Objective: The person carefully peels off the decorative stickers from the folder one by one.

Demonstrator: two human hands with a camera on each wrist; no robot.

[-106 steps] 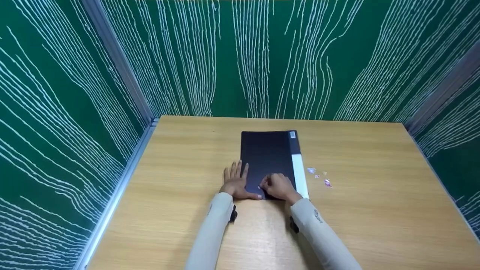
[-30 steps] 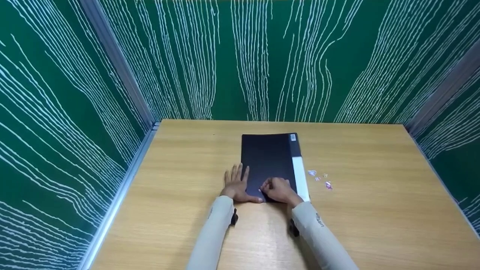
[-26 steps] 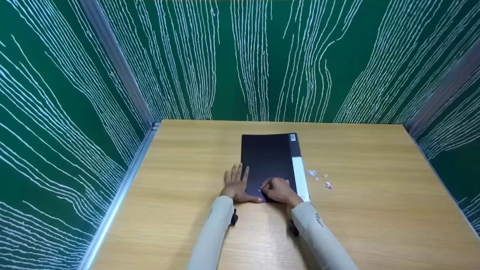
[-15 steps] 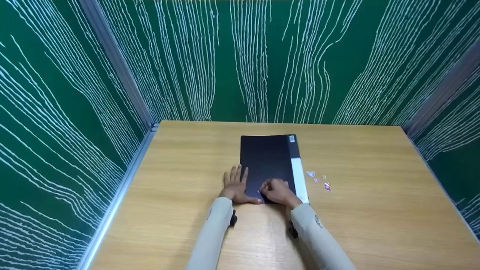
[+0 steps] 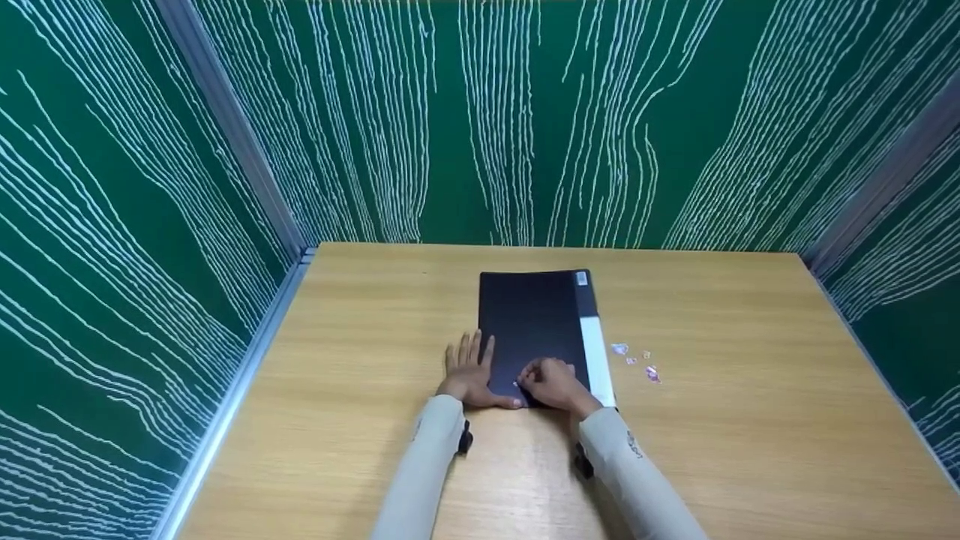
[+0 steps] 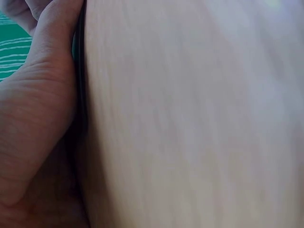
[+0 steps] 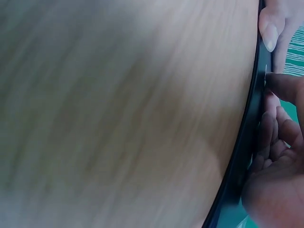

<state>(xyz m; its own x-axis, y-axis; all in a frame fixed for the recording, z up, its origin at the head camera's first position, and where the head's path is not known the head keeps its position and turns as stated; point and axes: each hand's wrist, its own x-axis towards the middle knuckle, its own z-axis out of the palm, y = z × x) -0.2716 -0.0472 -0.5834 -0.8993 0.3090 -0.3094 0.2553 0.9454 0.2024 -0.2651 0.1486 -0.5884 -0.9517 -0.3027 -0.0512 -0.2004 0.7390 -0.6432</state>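
Observation:
A dark folder [image 5: 529, 315] with a white strip along its right side lies flat on the wooden table. Across its near left corner my left hand [image 5: 469, 379] rests with fingers spread, the thumb along the near edge. My right hand [image 5: 553, 381] is curled low over the folder, thumb and index finger together at a tiny pale, shiny piece [image 5: 516, 384]. In the right wrist view, the right hand's fingers [image 7: 285, 88] meet that piece close against the folder [image 7: 242, 137]. The left wrist view shows the left hand's [image 6: 42, 95] thumb side beside the folder's dark edge [image 6: 81, 71].
Several small shiny pinkish and bluish scraps [image 5: 653, 373] lie on the table [image 5: 712, 435] just right of the folder. A white label [image 5: 581, 278] marks the folder's far right corner. Green walls [image 5: 480, 112] with white wavy lines and metal posts [image 5: 225, 120] enclose the table.
The view has tilted a little, so everything sits slightly lower than 3.5 s ago. Both hands keep their places on the folder; the right fingers stay at the tiny piece.

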